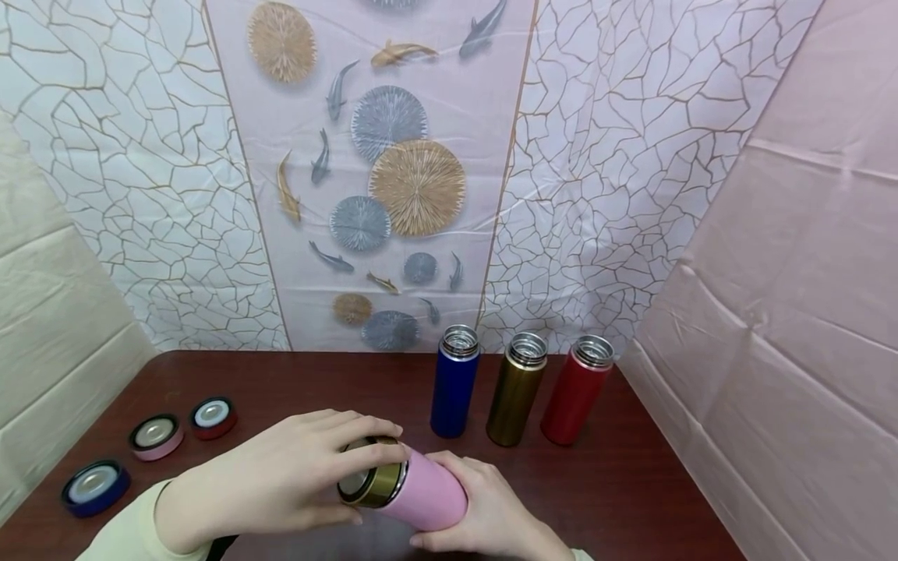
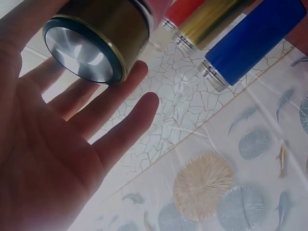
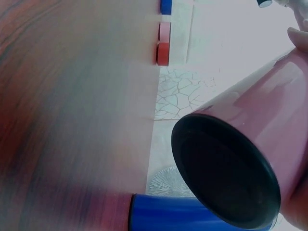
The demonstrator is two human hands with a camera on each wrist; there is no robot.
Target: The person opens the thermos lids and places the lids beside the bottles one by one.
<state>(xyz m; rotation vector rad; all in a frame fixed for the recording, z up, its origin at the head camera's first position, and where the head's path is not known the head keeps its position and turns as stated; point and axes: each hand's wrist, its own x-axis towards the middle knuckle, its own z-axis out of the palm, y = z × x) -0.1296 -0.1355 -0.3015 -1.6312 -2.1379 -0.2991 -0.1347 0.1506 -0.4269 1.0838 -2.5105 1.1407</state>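
A pink thermos bottle (image 1: 429,495) is tilted above the table, topped by a gold lid (image 1: 384,481). My right hand (image 1: 494,506) grips the bottle near its base; the black bottom (image 3: 224,171) faces the right wrist camera. Fingers of my left hand (image 1: 302,467) lie around the lid, thumb below it. In the left wrist view, the lid's top (image 2: 82,50) shows between the thumb side and the spread fingers. Whether the lid is seated on the threads is hard to tell.
Lidless blue (image 1: 454,386), gold (image 1: 517,393) and red (image 1: 575,393) bottles stand upright at the back right. On the left of the brown table (image 1: 316,382) lie blue (image 1: 96,488), pink (image 1: 156,436) and red (image 1: 213,418) lids, undersides up. Patterned cloth (image 1: 393,273) hangs behind.
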